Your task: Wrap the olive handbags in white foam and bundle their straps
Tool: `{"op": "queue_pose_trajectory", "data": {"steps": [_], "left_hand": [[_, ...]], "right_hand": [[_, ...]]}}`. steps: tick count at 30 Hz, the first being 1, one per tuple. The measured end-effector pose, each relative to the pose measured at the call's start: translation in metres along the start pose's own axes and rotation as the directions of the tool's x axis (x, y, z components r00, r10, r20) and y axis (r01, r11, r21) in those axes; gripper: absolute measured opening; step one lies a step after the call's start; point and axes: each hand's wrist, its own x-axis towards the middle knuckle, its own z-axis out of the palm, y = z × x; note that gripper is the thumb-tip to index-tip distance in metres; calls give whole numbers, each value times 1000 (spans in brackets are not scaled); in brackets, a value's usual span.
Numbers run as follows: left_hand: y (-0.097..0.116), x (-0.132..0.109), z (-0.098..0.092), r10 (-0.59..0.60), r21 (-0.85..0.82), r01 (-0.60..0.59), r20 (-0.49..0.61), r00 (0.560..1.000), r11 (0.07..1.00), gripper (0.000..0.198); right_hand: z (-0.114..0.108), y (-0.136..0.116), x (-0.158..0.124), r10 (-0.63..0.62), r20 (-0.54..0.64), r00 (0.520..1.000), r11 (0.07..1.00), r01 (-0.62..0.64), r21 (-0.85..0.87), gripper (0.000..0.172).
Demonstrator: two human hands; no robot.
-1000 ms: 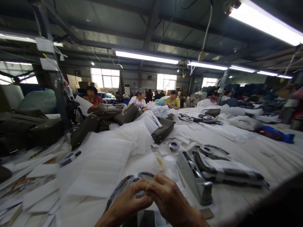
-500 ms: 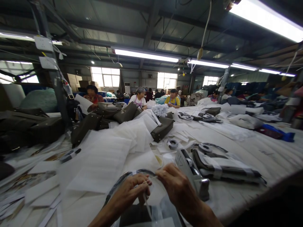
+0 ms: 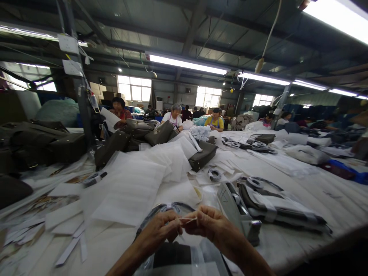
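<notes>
A thin white string [image 3: 188,220] runs between my two hands, pinched at each end. My left hand [image 3: 164,227] has thumb and forefinger closed on one end, the other fingers curled under. Close beside it, my right hand [image 3: 212,225] pinches the other end, its fingers bent. Below both hands, at the table's near edge, lies a dark bag [image 3: 172,255] partly covered by clear plastic and a pale sheet. A dark strap [image 3: 153,213], looped and partly in clear wrap, curves behind my left hand. The hands hide part of it.
Right of my hands stands a grey device [image 3: 233,207] with a shiny metal end, beside a wrapped folded bag [image 3: 276,209]. White foam sheets [image 3: 129,191] spread over the left. Dark bags [image 3: 202,155] pile up farther back. Several people sit across the table.
The string, slanting before, now lies nearly level between my hands. My right hand has turned, its fingers facing my left hand more. The whole view has swung slightly left.
</notes>
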Motion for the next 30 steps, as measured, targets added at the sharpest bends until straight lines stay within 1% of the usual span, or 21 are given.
{"op": "queue_pose_trajectory", "data": {"steps": [1,3,5,7,11,14,16,18,20,22,24,25,27,28,30], "left_hand": [[-2,0,-1,-1,-3,1,-4,1000,1000,48],[-4,1,-4,2,23,-1,-44,999,1000,50],[-5,0,-7,13,66,-7,-95,995,998,52],[-4,-2,-10,32,98,-21,-112,993,995,54],[1,-7,-5,-4,97,10,-60,998,995,52],[8,-11,4,19,111,-17,-17,1000,994,45],[11,-12,8,36,141,-34,-7,999,989,39],[12,-12,9,31,170,-27,-20,999,985,37],[10,-12,6,34,186,-23,-58,998,982,37],[6,-11,1,64,194,-46,-85,994,980,37],[1,-12,-4,104,204,-86,-81,991,975,35],[-2,-12,-6,120,206,-104,-70,990,973,34],[-6,-13,-8,128,205,-114,-59,990,972,33],[-8,-14,-8,120,202,-106,-60,991,974,32],[-10,-16,-8,88,194,-75,-59,994,978,31]], "right_hand": [[4,3,1,14,21,1000,996,-16,92,38],[9,7,3,13,27,1000,980,-18,198,36],[12,7,5,-11,16,1000,971,7,241,33],[12,6,7,-48,-4,999,962,48,267,29],[12,5,7,-107,-55,993,950,119,289,27],[11,8,7,-123,-90,988,965,140,222,30],[9,12,7,-106,-114,988,981,122,151,31],[4,19,7,-62,-129,990,995,71,70,33],[-3,25,6,-3,-129,992,999,-3,-44,35],[-11,30,4,41,-130,991,980,-65,-187,39],[-17,31,0,94,-122,988,941,-128,-314,40],[-18,29,-2,131,-104,986,921,-160,-355,38],[-17,22,-8,195,-22,981,902,-188,-389,33],[-14,17,-10,194,28,981,908,-169,-384,32],[-8,9,-13,105,102,989,934,-63,-352,30]]}}
